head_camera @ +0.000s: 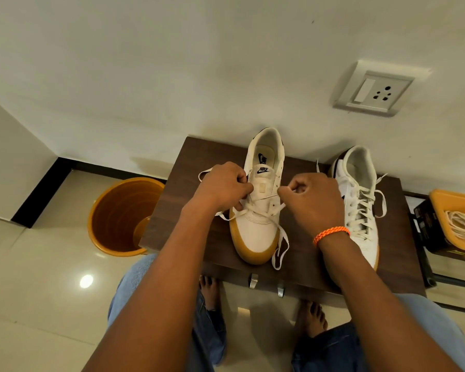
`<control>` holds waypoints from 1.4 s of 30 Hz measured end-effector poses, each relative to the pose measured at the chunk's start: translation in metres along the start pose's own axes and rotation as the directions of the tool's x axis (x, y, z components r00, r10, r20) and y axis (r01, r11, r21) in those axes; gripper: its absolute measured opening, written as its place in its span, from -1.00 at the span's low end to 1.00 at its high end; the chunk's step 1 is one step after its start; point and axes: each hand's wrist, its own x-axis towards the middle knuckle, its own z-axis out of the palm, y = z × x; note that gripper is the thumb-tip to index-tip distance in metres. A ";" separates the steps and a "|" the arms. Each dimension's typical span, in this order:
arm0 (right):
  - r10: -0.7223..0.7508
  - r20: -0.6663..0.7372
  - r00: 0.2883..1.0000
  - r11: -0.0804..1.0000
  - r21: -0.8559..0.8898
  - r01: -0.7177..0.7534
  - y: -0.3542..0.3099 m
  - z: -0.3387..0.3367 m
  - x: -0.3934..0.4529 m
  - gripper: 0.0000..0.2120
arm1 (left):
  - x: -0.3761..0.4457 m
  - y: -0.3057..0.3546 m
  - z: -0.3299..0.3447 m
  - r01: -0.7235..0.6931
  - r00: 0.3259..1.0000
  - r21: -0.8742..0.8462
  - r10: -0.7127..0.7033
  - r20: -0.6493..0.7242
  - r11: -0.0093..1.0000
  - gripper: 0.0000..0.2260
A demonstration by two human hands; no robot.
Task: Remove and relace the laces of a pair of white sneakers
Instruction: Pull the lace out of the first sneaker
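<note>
A white sneaker (pixel 257 226) with a gum sole stands toe toward me on a dark wooden table (pixel 169 216). Only its lowest eyelets carry the white lace (pixel 281 245), whose loose ends trail over both sides. My left hand (pixel 223 187) pinches the lace at the shoe's left eyelet row. My right hand (pixel 313 202), with an orange band on the wrist, pinches the lace end at the right eyelet row. A second white sneaker (pixel 360 200), fully laced, stands to the right, partly hidden behind my right arm.
An orange bucket (pixel 121 218) stands on the tiled floor left of the table. At the far right an orange tray (pixel 457 202) holds a coiled cord. A wall socket (pixel 376 89) sits on the wall behind. My bare feet are under the table's front edge.
</note>
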 end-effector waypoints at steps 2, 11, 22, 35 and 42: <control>0.039 -0.054 0.998 0.999 -0.031 -0.041 0.002 -0.003 0.000 -0.83 | 0.001 0.000 0.001 0.008 1.000 -0.029 -0.008 0.013 1.000 -0.81; -0.185 0.219 0.958 0.945 -0.228 0.235 -0.012 0.040 -0.016 -0.74 | 0.002 -0.001 0.001 -0.016 1.000 -0.022 0.017 0.020 1.000 -0.83; 0.201 -0.201 0.959 0.975 -0.058 -0.216 -0.008 0.003 -0.006 -0.73 | 0.002 -0.001 -0.001 0.005 1.000 -0.001 -0.005 0.025 1.000 -0.82; -0.162 0.250 0.954 0.952 -0.216 0.219 -0.008 0.038 -0.015 -0.73 | 0.003 -0.003 0.000 -0.027 0.999 0.004 0.027 0.017 1.000 -0.83; -0.047 0.124 0.991 0.996 -0.064 0.055 -0.009 0.017 -0.008 -0.74 | 0.003 -0.001 0.000 0.002 1.000 0.069 -0.002 0.000 0.998 -0.82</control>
